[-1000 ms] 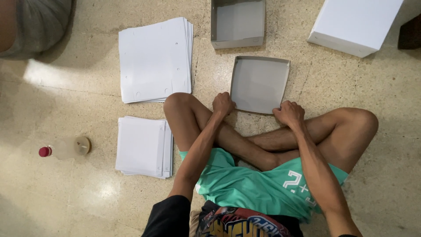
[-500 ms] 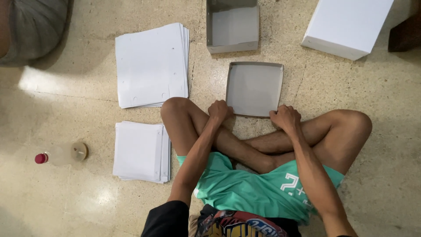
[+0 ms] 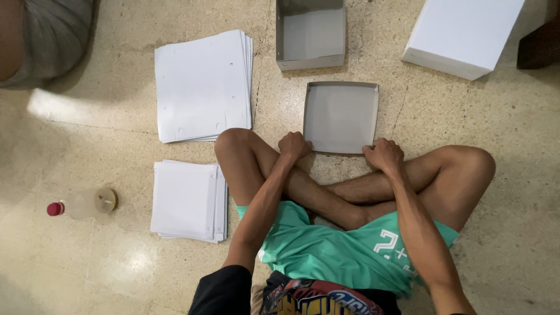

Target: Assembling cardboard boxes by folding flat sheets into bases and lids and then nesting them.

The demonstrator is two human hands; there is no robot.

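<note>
Shallow grey cardboard tray (image 3: 341,116) flat on the floor, just beyond the crossed shins. Left hand (image 3: 294,146) curled shut on its near-left corner, right hand (image 3: 383,155) likewise on its near-right. Deeper box (image 3: 310,35) just beyond the tray.

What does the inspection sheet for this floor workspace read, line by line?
Surface: speckled beige stone floor, glossy, person seated cross-legged on it.
Job's things: shallow grey cardboard tray lying open side up in front of the crossed legs.
Clutter: large stack of flat white card sheets; smaller white stack; deeper open grey box; closed white box; clear plastic bottle with red cap lying on its side.
Grippers: left hand and right hand at the tray's near corners, fingers curled.
Cables: nothing seen.
Surroundings: another person's grey-clad part at top left.
</note>
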